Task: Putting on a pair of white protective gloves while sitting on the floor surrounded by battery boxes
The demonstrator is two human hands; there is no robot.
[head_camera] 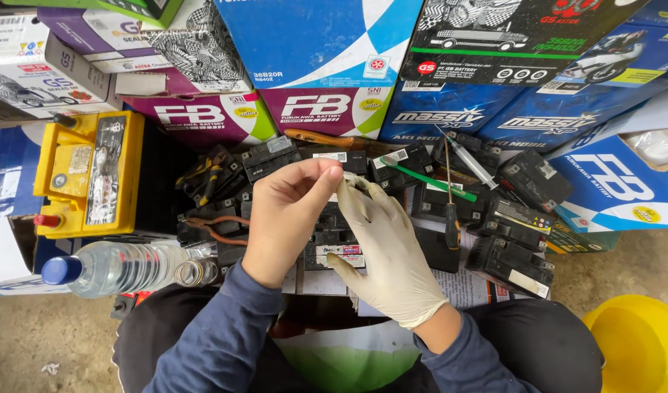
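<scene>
Pinching the glove (381, 247) fingertip, the bare left hand (286, 218) is tugging it off the right hand (385, 255), whose fingers are spread, best eased straight outward.

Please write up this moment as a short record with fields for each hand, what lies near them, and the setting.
left hand: bare, fingertips pinching the glove at the other hand's fingertips
right hand: in a pale glove, fingers spread
under the hands: small black batteries
at left: yellow battery, clear water bottle lying on its side
at right: screwdriver, syringe
behind: stacked battery boxes
</scene>
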